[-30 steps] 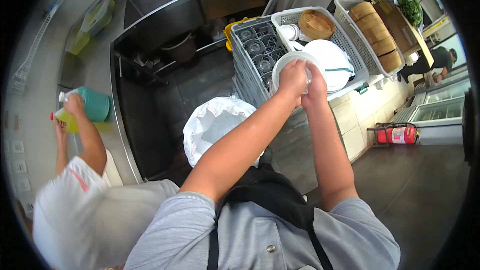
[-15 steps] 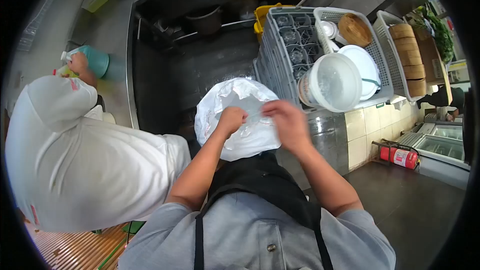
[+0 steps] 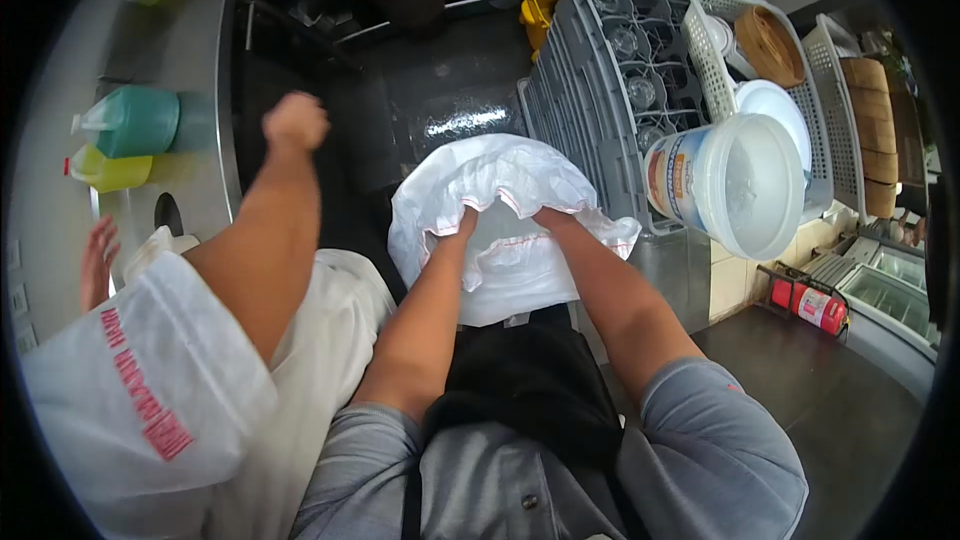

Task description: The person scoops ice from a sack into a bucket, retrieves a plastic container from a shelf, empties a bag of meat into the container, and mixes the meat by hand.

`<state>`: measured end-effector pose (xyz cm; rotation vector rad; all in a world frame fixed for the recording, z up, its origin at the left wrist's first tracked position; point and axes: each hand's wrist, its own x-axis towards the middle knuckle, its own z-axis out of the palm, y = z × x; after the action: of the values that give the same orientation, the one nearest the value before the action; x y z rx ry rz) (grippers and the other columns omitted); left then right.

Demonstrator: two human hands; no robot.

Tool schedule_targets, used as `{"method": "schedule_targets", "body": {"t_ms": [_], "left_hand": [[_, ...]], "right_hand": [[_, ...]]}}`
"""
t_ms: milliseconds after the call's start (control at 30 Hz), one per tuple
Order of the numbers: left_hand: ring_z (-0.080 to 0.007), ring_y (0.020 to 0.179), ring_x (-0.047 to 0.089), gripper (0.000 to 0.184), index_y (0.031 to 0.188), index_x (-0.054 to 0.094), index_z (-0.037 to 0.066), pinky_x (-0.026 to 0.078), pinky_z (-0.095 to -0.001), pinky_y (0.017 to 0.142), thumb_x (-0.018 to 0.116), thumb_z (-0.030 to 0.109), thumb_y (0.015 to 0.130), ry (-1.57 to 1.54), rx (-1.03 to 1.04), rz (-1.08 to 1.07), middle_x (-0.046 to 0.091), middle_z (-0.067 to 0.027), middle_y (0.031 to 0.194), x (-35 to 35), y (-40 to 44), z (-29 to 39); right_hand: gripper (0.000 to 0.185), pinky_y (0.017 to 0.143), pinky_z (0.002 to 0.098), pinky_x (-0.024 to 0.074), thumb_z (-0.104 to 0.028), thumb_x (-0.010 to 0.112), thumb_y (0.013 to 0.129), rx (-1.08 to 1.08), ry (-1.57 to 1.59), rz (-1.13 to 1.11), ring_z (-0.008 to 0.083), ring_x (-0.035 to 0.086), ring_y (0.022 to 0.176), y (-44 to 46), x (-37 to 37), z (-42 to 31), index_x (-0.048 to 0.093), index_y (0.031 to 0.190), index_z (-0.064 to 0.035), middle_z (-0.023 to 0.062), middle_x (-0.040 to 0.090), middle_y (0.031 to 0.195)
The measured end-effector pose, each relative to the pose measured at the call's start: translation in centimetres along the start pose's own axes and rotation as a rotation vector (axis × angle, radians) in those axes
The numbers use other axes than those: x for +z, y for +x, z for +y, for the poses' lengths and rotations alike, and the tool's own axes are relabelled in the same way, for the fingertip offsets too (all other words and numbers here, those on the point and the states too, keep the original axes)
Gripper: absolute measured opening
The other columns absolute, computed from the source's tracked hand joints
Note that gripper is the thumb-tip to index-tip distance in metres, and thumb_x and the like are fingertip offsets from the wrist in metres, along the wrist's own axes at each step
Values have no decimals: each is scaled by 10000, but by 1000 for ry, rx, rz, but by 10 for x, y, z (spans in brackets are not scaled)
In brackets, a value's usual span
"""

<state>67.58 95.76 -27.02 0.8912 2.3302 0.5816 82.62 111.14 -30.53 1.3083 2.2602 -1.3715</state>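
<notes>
A white plastic sack with a red-stitched edge stands in front of me, its mouth wide open. My left hand reaches over the rim into it on the left side. Beside it, my right hand goes in on the right. Folds of the sack hide the fingers of both hands, so their grip does not show. The near side of the sack comes up against my black apron.
At my left, a co-worker in white stretches out a bare arm. Green and yellow jugs stand on the steel counter. To the right are a grey glass rack, a white bucket, baskets and a fire extinguisher.
Both my hands have gone from above the sack's mouth down inside it. The co-worker's hand has left the green jug, and an arm now extends toward the dark floor area.
</notes>
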Motion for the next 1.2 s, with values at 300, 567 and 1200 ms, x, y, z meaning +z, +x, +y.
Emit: {"method": "schedule_targets", "body": {"t_ms": [300, 567, 1200], "left_hand": [[-337, 1396, 242, 789, 1450, 309, 72, 166, -424, 1157, 521, 558, 866, -231, -123, -171, 302, -161, 1501, -15, -7, 60], [-310, 1352, 338, 792, 1417, 368, 33, 246, -374, 1112, 597, 520, 836, -428, -291, 154, 375, -152, 1465, -4, -33, 87], [-235, 1095, 547, 282, 1105, 631, -14, 413, -333, 963, 530, 149, 899, -1317, -191, 150, 598, -120, 1174, -99, -100, 183]], "right_hand": [[675, 998, 380, 360, -412, 654, 835, 371, 720, -245, 233, 429, 1224, -29, 47, 29, 415, 1388, -110, 63, 496, 1328], [752, 987, 398, 362, -405, 725, 790, 267, 1107, 99, 216, 430, 1212, -30, 54, -28, 389, 1393, -108, 54, 485, 1334], [301, 915, 311, 424, -155, 555, 843, -35, 1196, 420, 191, 553, 1024, -168, -61, -171, 616, 1085, 12, 101, 591, 1134]]}}
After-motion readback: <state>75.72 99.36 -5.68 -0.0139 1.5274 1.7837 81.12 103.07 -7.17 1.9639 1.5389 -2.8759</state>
